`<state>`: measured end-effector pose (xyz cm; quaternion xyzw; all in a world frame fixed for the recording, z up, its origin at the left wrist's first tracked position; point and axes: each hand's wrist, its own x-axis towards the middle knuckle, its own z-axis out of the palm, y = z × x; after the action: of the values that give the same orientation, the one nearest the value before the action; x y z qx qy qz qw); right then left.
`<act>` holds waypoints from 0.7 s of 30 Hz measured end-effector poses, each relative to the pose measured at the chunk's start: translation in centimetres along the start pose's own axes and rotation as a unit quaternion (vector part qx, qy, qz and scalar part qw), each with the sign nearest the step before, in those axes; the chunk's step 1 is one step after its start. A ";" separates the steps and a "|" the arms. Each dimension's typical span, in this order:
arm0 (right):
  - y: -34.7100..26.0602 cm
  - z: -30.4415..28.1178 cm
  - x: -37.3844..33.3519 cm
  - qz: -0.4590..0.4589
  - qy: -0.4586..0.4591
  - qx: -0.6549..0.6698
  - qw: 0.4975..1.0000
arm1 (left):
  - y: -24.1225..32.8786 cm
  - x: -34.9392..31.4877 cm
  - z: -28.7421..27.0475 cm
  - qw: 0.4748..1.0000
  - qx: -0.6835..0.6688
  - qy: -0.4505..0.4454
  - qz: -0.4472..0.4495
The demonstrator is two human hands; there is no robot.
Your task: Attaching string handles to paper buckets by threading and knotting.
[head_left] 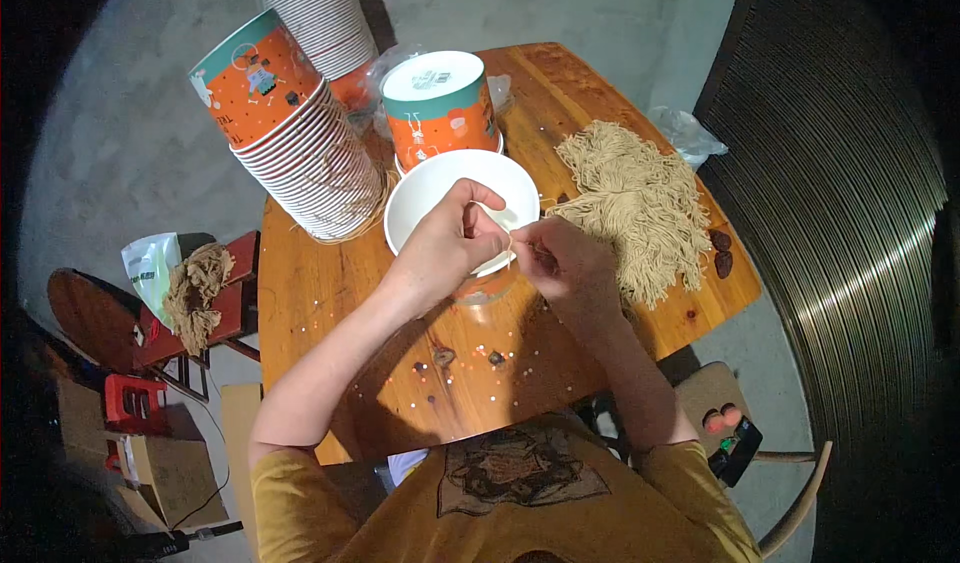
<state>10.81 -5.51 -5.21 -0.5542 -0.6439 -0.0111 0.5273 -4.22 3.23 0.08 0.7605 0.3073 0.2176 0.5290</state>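
Over the near rim of a white-lined paper tub [408,188], my left hand [445,243] and my right hand [572,268] meet, fingers pinched. Between their fingertips runs a thin pale string [512,247]; its ends are hidden by the fingers. To the right of my right hand lies a thick heap of beige strings [635,208]. Directly behind the open tub, another orange and green paper tub [440,118] stands upside down, its white base up.
At the table's left edge leans a tall stack of nested paper tubs [310,158], loose strings at its foot; another stack [315,13] rises behind. Small pale beads [480,348] dot the wooden table [320,363]. Two dark reddish objects [722,251] lie at right. A stool [225,293] holds more string.
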 end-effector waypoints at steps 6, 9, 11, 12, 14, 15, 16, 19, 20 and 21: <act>-0.3 0.2 0.2 0.011 -0.013 -0.003 1.000 | -0.5 0.0 0.0 1.000 -0.002 -0.014 0.007; 0.0 0.4 0.0 0.032 -0.001 0.024 0.999 | -0.4 -0.1 0.3 0.999 -0.031 -0.027 0.019; -0.1 0.5 0.0 0.045 -0.003 0.041 0.998 | -0.1 0.0 0.1 0.999 -0.014 -0.043 0.001; -0.2 0.5 -0.1 0.058 -0.004 0.057 0.997 | -0.3 0.0 0.1 0.999 -0.014 -0.043 0.001; -0.5 0.4 0.0 0.088 -0.015 0.067 0.994 | -0.6 0.2 -0.1 0.999 -0.013 -0.037 0.010; -0.6 0.4 -0.1 0.119 -0.026 0.077 0.990 | -0.6 0.1 0.0 0.999 -0.013 -0.037 0.010; -0.6 0.4 -0.1 0.119 -0.026 0.078 0.990 | -0.4 0.0 0.0 0.999 -0.012 -0.030 0.009; -0.6 0.3 -0.3 0.115 -0.026 0.074 0.990 | -0.6 0.1 -0.1 1.000 -0.016 -0.021 0.015; -0.6 0.3 -0.4 0.108 -0.020 0.075 0.991 | -0.7 0.1 0.0 0.999 -0.022 -0.020 0.023; -0.7 0.3 -0.4 0.101 -0.015 0.075 0.992 | -0.6 0.1 0.0 0.999 -0.023 -0.020 0.023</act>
<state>10.08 -5.90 -5.24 -0.5753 -0.5918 0.0992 0.5559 -4.25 3.46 -0.54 0.7596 0.2736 0.2213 0.5470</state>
